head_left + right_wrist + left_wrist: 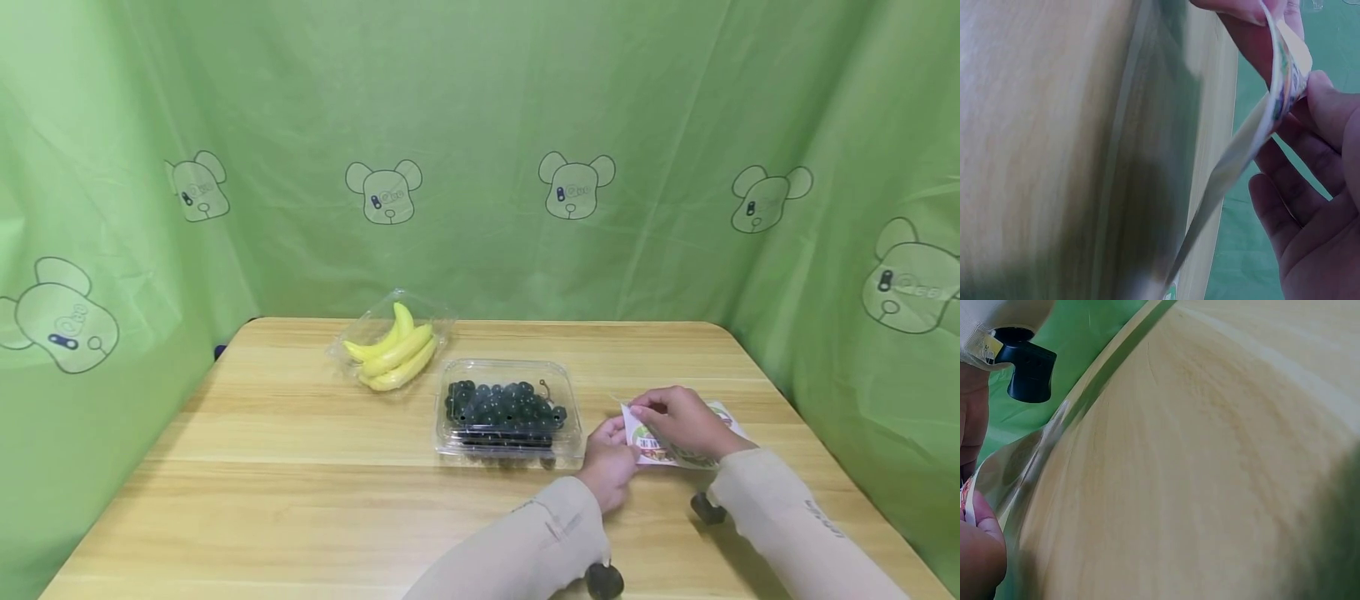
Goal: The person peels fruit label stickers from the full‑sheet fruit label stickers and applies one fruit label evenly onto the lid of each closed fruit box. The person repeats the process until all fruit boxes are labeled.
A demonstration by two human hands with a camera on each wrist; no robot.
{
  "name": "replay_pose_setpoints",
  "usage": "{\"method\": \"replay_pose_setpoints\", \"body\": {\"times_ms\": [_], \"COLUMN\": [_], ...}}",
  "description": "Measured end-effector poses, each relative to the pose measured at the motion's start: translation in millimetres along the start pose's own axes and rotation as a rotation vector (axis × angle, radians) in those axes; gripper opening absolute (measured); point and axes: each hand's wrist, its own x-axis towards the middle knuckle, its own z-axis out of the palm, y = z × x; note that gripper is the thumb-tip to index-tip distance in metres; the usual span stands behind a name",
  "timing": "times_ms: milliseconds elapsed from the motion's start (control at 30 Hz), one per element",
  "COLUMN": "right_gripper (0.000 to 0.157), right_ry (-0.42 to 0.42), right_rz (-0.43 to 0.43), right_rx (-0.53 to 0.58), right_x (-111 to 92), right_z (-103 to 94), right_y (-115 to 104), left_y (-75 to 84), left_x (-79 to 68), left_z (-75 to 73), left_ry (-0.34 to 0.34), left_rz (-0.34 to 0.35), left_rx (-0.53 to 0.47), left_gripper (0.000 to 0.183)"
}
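A sheet of stickers [651, 452] with round printed labels is held up over the right side of the table, bent along its length in the right wrist view. My left hand [609, 467] pinches its left end between thumb and fingers. From above, my right hand [686, 421] pinches the sheet near its upper left corner; the right wrist view shows the right thumb [1329, 103] against the curled sheet, other fingers loosely bent. Just left of my left hand sits a clear plastic box [510, 367] holding dark grapes [502, 408].
Yellow bananas [397, 354] in a clear plastic wrapping lie at the back left of the wooden table [300, 500]. Green curtains [480, 100] with bear-head prints hang behind and at both sides. Dark wrist-worn devices [603, 581] hang under the sleeves.
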Motion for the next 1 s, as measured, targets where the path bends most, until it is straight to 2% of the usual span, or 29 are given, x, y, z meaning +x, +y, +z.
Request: {"method": "replay_pose_setpoints", "body": {"times_ms": [633, 900, 1000], "right_gripper": [0.015, 0.016, 0.015], "right_ry": [0.010, 0.002, 0.011], "right_rz": [0.028, 0.042, 0.036], "right_rx": [0.003, 0.031, 0.006], "right_x": [-0.2, 2.2, 3.3], "right_z": [2.8, 1.3, 0.9], "right_y": [0.0, 0.8, 1.4], "left_y": [0.4, 1.0, 1.3], "left_x": [-3.1, -3.1, -2.7], "left_z": [0.1, -0.4, 0.3], "left_ry": [0.020, 0.017, 0.032], "left_rz": [0.005, -0.020, -0.021], "left_rx": [-0.022, -0.042, -0.035], "left_gripper": [0.054, 0.049, 0.048]}}
